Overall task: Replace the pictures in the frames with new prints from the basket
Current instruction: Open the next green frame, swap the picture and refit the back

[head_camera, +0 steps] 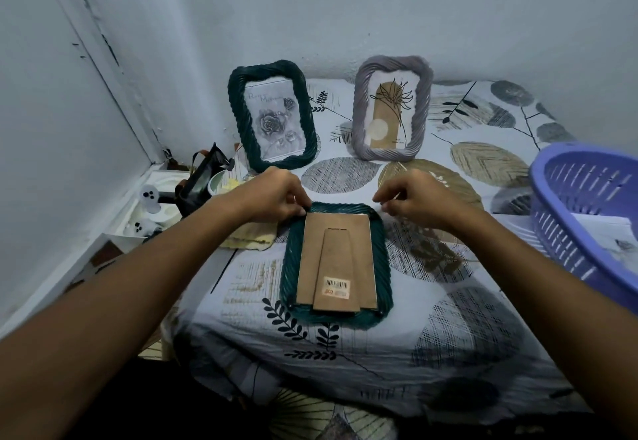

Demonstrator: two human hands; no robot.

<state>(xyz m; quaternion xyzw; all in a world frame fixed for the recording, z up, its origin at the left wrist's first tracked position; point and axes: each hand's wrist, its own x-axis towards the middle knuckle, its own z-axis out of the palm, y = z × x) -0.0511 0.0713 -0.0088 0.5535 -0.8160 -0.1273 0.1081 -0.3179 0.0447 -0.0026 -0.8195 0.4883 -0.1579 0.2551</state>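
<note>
Head view, looking down: a dark green frame [336, 263] lies face down on the leaf-patterned cloth [466, 319] covering the tabletop, its brown cardboard back [336, 253] and folded stand with a barcode sticker [336, 288] facing up. The left hand [272, 196] sits at the frame's top left corner, its fingers [298, 210] curled and pinching the top edge of the cardboard back. The right hand [412, 198] hovers near the top right corner with fingers curled; whether they hold anything cannot be told. Behind, against the wall, stand a second dark green frame [272, 115] with a rose print and, to its right, a grey frame [392, 108] with a plant print. A purple basket [566, 205] sits at the right edge, with paper prints [607, 232] inside.
</note>
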